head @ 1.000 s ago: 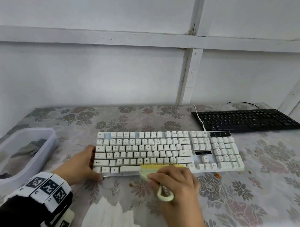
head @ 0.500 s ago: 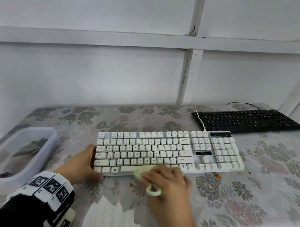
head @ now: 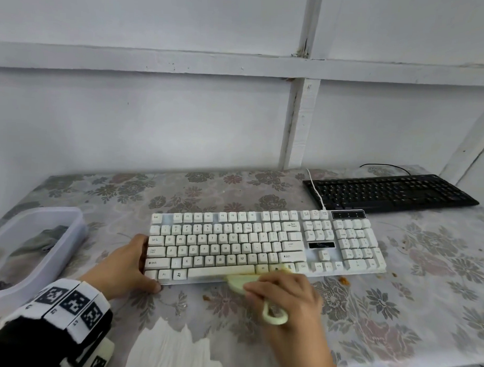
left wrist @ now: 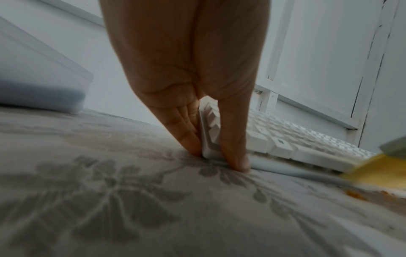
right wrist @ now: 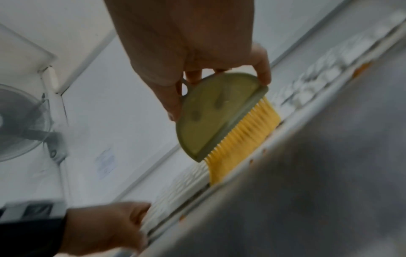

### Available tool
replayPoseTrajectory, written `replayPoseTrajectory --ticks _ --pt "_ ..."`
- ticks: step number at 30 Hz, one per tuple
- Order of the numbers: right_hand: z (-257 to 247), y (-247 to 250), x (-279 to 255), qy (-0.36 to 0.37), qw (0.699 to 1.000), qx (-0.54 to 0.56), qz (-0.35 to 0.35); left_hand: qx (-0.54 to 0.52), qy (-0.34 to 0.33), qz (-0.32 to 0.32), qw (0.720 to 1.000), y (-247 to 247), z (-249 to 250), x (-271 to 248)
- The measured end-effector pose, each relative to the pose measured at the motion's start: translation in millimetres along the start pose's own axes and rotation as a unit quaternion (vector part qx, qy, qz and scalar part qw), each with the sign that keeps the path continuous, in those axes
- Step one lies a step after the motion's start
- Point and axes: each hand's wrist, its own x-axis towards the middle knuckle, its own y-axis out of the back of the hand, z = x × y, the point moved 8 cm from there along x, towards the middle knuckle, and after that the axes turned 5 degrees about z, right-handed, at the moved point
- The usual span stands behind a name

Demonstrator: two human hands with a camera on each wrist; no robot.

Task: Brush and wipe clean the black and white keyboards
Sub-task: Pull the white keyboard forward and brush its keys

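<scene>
The white keyboard [head: 260, 244] lies across the middle of the flowered table. My left hand [head: 131, 264] pinches its near left corner, thumb on the front edge and fingers along the left side, as the left wrist view shows [left wrist: 219, 147]. My right hand [head: 283, 297] grips a pale green brush [head: 243, 283] with a ring handle. Its yellow bristles [right wrist: 241, 139] press on the keyboard's front edge by the space bar. The black keyboard [head: 386, 191] lies at the back right, untouched.
A translucent tub [head: 69, 221] holding a grey cloth [head: 38, 242] stands at the left. White tissues [head: 172, 348] lie at the near edge. Orange crumbs [head: 343, 280] dot the tablecloth in front of the white keyboard. The wall stands close behind.
My right hand swept the brush left along the keyboard's front edge, then back to the right. The left hand has kept its hold on the corner.
</scene>
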Motion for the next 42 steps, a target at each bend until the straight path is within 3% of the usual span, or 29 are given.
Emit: replayPoseTrajectory --ticks 3,7,10,15,21,24,28,33,38,42 --pt "6.1 18.3 4.0 -0.016 1.0 -0.022 0.011 0.0 0.001 -0.001 1.0 0.2 -0.3 0.4" --pt "-0.4 9.5 0.0 0.012 0.999 0.022 -0.024 -0.005 0.003 -0.003 1.0 -0.3 0.4 0.4" --pt "25.4 21.2 4.5 -0.008 0.999 0.048 -0.01 0.004 0.001 -0.001 1.0 0.3 0.1 0.3" --pt "51.1 54.5 7.5 -0.03 1.0 -0.001 0.003 0.008 0.004 -0.003 1.0 -0.5 -0.2 0.5" --pt "35.6 37.9 9.8 -0.02 0.995 0.083 -0.046 -0.001 0.005 -0.006 1.0 -0.4 0.2 1.3" --pt "53.5 55.1 14.2 -0.047 0.994 0.098 -0.029 -0.001 0.006 -0.007 1.0 -0.7 -0.1 1.2" --pt "59.1 72.8 15.1 -0.055 0.996 0.071 -0.02 0.001 0.009 -0.007 1.0 -0.6 -3.2 2.4" --pt "46.6 44.9 6.8 -0.028 0.995 0.079 -0.054 -0.009 0.008 -0.009 1.0 -1.4 -3.1 3.1" --pt "78.1 83.9 16.0 -0.059 0.998 0.018 -0.009 -0.01 0.006 -0.007 1.0 -2.0 -4.2 4.1" --pt "63.7 85.4 23.4 -0.017 0.999 0.019 -0.019 -0.008 0.007 -0.009 1.0 -1.8 -6.8 5.2"
